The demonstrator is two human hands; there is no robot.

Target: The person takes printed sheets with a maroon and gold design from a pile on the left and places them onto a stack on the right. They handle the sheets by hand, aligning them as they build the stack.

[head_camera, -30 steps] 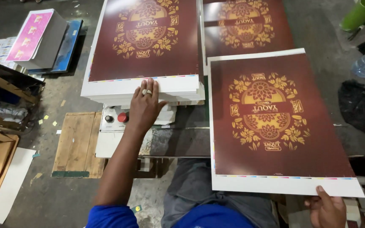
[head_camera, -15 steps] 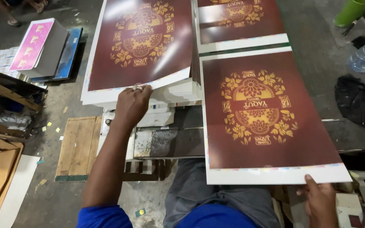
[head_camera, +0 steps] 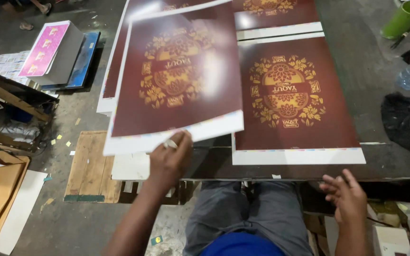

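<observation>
A lifted sheet [head_camera: 176, 80] lies left of the sheet stack [head_camera: 295, 99] on the table [head_camera: 371, 71].

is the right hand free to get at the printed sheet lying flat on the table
Probably yes. The right hand is open and empty, hovering just off the table edge below the flat printed sheet. Nothing lies between them; the left hand holds the lifted sheet off to the side.
</observation>
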